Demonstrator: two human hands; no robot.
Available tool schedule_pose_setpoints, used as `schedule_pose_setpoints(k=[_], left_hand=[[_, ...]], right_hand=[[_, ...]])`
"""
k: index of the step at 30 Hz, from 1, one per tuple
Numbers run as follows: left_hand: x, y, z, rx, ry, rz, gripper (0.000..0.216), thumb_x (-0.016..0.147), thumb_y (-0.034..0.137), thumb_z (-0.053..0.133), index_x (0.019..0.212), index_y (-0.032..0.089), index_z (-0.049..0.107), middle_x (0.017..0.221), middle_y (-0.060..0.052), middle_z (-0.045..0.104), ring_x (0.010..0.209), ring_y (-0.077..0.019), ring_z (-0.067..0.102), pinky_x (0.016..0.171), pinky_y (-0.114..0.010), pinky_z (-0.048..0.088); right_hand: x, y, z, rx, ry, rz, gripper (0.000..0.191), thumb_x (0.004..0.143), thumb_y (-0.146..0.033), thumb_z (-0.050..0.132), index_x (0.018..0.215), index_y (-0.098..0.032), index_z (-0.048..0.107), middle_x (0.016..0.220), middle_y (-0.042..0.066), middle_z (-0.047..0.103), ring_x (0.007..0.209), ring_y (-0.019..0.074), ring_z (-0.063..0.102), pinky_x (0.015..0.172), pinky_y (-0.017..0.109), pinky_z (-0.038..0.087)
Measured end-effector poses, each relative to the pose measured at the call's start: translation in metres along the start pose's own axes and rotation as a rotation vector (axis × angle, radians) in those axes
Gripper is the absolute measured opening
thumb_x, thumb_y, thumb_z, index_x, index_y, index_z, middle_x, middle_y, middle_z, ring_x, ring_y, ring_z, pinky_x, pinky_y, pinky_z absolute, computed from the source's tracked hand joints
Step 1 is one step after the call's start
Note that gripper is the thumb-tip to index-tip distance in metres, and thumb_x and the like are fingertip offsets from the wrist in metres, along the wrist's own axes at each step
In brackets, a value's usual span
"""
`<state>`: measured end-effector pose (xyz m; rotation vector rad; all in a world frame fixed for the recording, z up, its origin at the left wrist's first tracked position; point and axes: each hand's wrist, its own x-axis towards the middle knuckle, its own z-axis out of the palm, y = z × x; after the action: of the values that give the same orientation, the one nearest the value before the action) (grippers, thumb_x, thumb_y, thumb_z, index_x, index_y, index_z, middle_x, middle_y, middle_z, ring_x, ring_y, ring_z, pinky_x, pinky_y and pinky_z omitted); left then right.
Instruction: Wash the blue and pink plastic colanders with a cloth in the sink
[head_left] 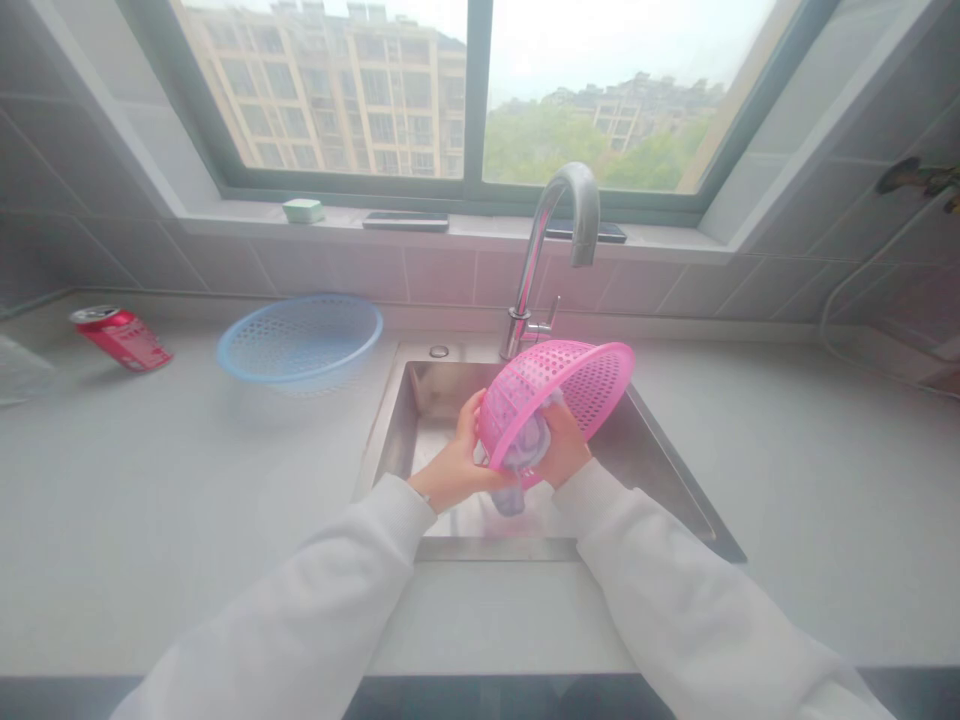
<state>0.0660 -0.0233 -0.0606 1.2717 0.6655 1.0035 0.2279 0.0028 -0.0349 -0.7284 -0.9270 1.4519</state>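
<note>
A pink plastic colander (pixel 600 390), full of round holes, is tilted on its side above the steel sink (pixel 427 390). My left hand (pixel 457 465) is closed on its left edge, thumb along the rim and fingers behind the wall. Inside the bowl my right hand (pixel 562 445) presses a pale purple cloth (pixel 527 440) against the colander; its fingers are partly hidden by the cloth. One end of the cloth hangs below the rim over the sink.
Behind the sink rises a chrome faucet (pixel 529 270). A blue colander (pixel 300 340) and a red can (pixel 124 338) stand on the counter to the left. Along the windowsill lie a green soap bar (pixel 303 210) and a flat dark object (pixel 405 221).
</note>
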Motion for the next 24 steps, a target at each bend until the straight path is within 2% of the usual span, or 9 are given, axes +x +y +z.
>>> schedule_pose_setpoints(k=[3,5,8,11,13,14,20,22,24], left_hand=[[0.002,0.002,-0.001,-0.159,0.111,-0.015,0.106,0.067,0.025,0.088,0.154,0.033,0.027,0.148,-0.011,0.05,0.131,-0.0322,0.054,0.107,-0.048,0.047],[0.003,0.005,-0.005,-0.277,0.181,-0.004,0.095,0.067,0.029,0.087,0.148,0.03,0.037,0.139,-0.01,0.057,0.124,-0.0312,0.06,0.104,-0.046,0.049],[0.001,0.01,-0.015,-0.332,0.285,0.094,0.09,0.064,0.032,0.09,0.142,0.029,0.045,0.13,-0.008,0.064,0.124,-0.031,0.061,0.103,-0.044,0.05],[0.001,0.013,-0.022,-0.255,0.338,0.165,0.09,0.065,0.033,0.09,0.143,0.032,0.046,0.13,-0.008,0.065,0.129,-0.0313,0.058,0.105,-0.045,0.049],[0.001,0.013,-0.02,-0.195,0.332,0.191,0.092,0.066,0.034,0.09,0.145,0.032,0.043,0.134,-0.008,0.064,0.13,-0.0313,0.057,0.108,-0.046,0.048],[0.002,0.012,-0.017,-0.17,0.32,0.195,0.095,0.066,0.033,0.09,0.147,0.032,0.041,0.137,-0.009,0.062,0.132,-0.0314,0.057,0.109,-0.046,0.047],[0.005,0.005,-0.004,-0.058,0.215,0.154,0.104,0.067,0.036,0.088,0.155,0.028,0.033,0.157,-0.014,0.045,0.144,-0.0352,0.045,0.116,-0.047,0.042],[0.005,0.005,-0.01,-0.044,0.228,0.2,0.101,0.067,0.037,0.088,0.154,0.027,0.037,0.159,-0.014,0.044,0.147,-0.0361,0.041,0.119,-0.048,0.039],[0.004,0.007,-0.018,-0.025,0.236,0.244,0.098,0.067,0.036,0.089,0.152,0.026,0.041,0.158,-0.014,0.046,0.147,-0.0363,0.042,0.121,-0.05,0.037]], right_hand=[[-0.001,0.006,0.0,-0.217,-0.024,-0.044,0.024,0.074,-0.034,0.073,0.096,-0.026,0.065,0.086,-0.001,0.067,0.077,0.0186,0.063,0.073,0.032,0.054],[-0.001,0.01,-0.003,-0.514,-0.096,-0.092,0.025,0.072,-0.024,0.07,0.097,-0.025,0.068,0.091,0.0,0.066,0.08,0.0174,0.062,0.076,0.031,0.052],[0.004,0.011,-0.013,-1.035,-0.205,-0.166,0.033,0.07,-0.011,0.064,0.099,-0.022,0.074,0.1,0.004,0.062,0.091,0.0188,0.061,0.092,0.034,0.05],[0.013,0.008,-0.025,-1.341,-0.085,-0.152,0.044,0.072,-0.008,0.062,0.111,-0.023,0.075,0.108,0.008,0.058,0.099,0.0222,0.061,0.1,0.04,0.047],[0.016,0.007,-0.028,-1.396,0.01,-0.133,0.046,0.071,-0.008,0.063,0.113,-0.022,0.074,0.111,0.009,0.058,0.099,0.0232,0.061,0.102,0.041,0.046],[0.016,0.007,-0.026,-1.374,0.012,-0.129,0.045,0.071,-0.008,0.063,0.112,-0.022,0.074,0.11,0.008,0.059,0.099,0.0232,0.061,0.101,0.041,0.047],[0.002,0.008,0.002,-0.91,-0.259,-0.182,0.044,0.07,-0.012,0.062,0.112,-0.023,0.07,0.107,0.003,0.069,0.099,0.0213,0.064,0.091,0.036,0.051],[0.003,0.006,-0.001,-1.023,-0.261,-0.149,0.039,0.071,-0.011,0.061,0.106,-0.022,0.072,0.104,0.004,0.067,0.096,0.0208,0.063,0.09,0.035,0.051],[0.008,0.004,-0.011,-1.279,-0.208,-0.091,0.034,0.071,-0.008,0.06,0.101,-0.021,0.073,0.1,0.006,0.064,0.094,0.0211,0.061,0.09,0.036,0.049]])
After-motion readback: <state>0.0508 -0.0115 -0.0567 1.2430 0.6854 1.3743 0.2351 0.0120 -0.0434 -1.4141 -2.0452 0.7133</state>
